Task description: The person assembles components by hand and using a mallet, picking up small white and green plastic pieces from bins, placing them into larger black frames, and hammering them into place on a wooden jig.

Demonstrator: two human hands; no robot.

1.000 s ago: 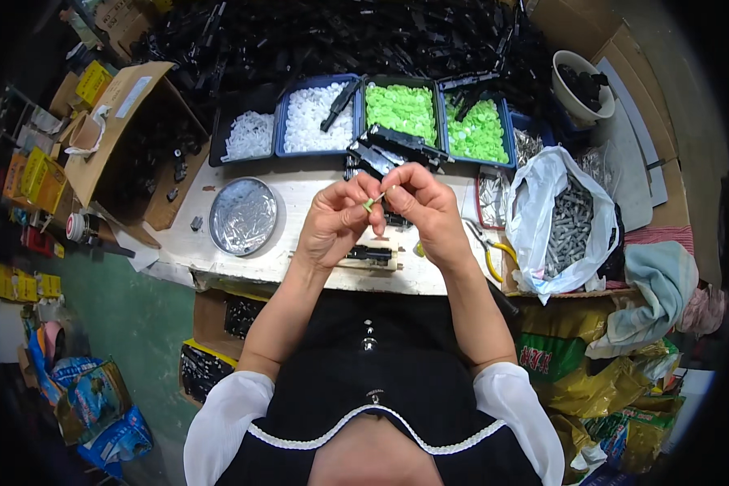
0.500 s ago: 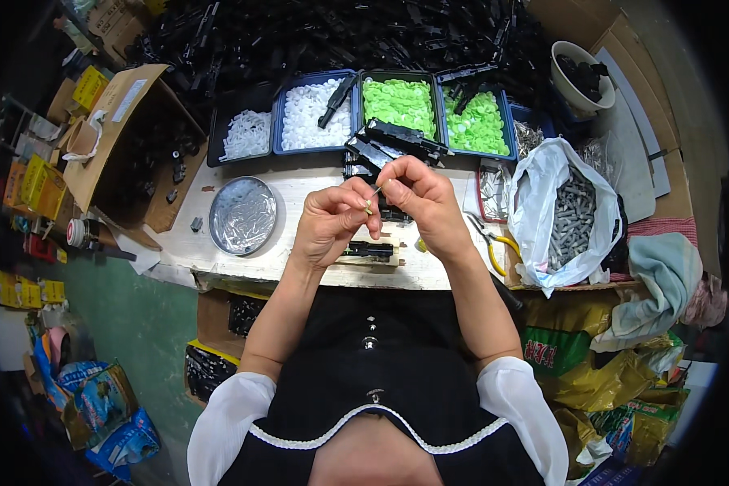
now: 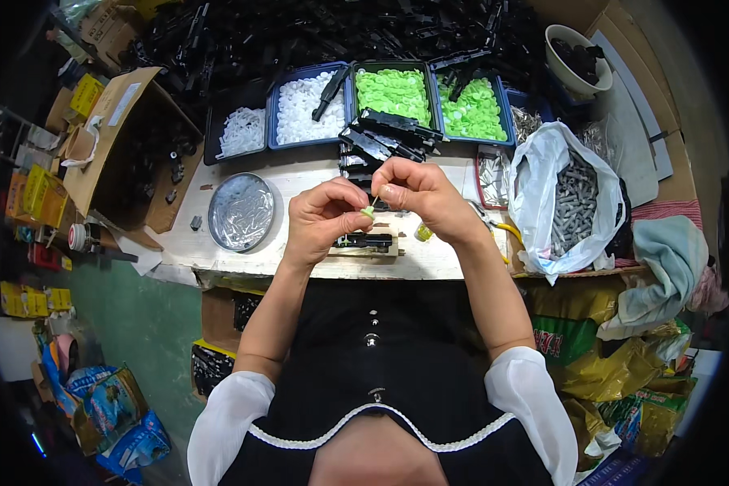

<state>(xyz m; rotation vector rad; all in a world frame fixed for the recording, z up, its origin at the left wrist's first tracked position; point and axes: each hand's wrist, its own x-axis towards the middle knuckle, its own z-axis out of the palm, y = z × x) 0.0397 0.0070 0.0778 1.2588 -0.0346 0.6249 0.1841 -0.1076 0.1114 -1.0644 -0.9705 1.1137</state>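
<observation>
My left hand (image 3: 326, 217) pinches a small light green plastic piece (image 3: 368, 212) between thumb and fingertips. Close beside it, my right hand (image 3: 419, 194) holds a thin stick-like tool (image 3: 375, 199), its tip at or very near the green piece; I cannot tell whether they touch. Under the hands, a black part (image 3: 363, 240) rests in a pale wooden block (image 3: 394, 245) on the white worktable. A small round yellowish container (image 3: 423, 232) stands below my right hand. Beyond my fingers lies a stack of black plastic parts (image 3: 373, 144).
Across the back stand trays of white pieces (image 3: 309, 105) and green pieces (image 3: 393, 91). A round dish of small metal parts (image 3: 241, 212) sits left. On the right are yellow-handled pliers (image 3: 506, 230) and a white bag of grey parts (image 3: 575, 202). Black parts (image 3: 364, 32) heap behind.
The green piece shows more plainly between my left fingertips. My right hand has shifted slightly with the thin tool, and the yellowish container beneath it is more exposed.
</observation>
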